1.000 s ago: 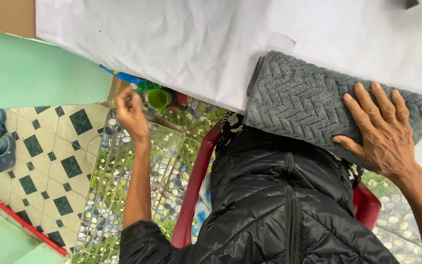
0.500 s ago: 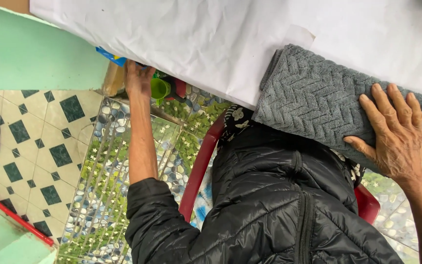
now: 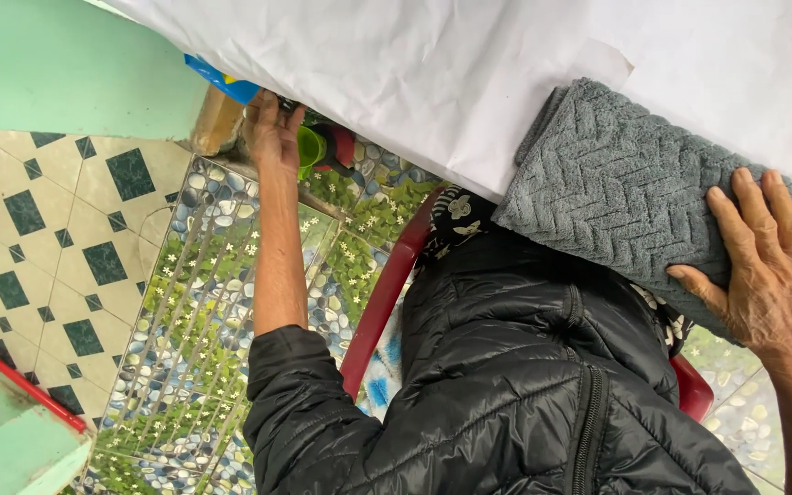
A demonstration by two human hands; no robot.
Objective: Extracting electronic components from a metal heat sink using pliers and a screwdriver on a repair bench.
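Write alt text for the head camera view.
Seen from above, a person in a black puffer jacket rests the right hand flat on a folded grey towel on a white-covered table. The left hand reaches beneath the table edge beside a green cup, above patterned floor tiles.

black quilted puffer jacket (image 3: 506, 385) | front zip | sleeves pushed up

A grey towel (image 3: 625, 192) with a zigzag pattern is seen on a white sheet (image 3: 433, 64). A green cup (image 3: 309, 149) and a black jacket (image 3: 506, 385) are seen.
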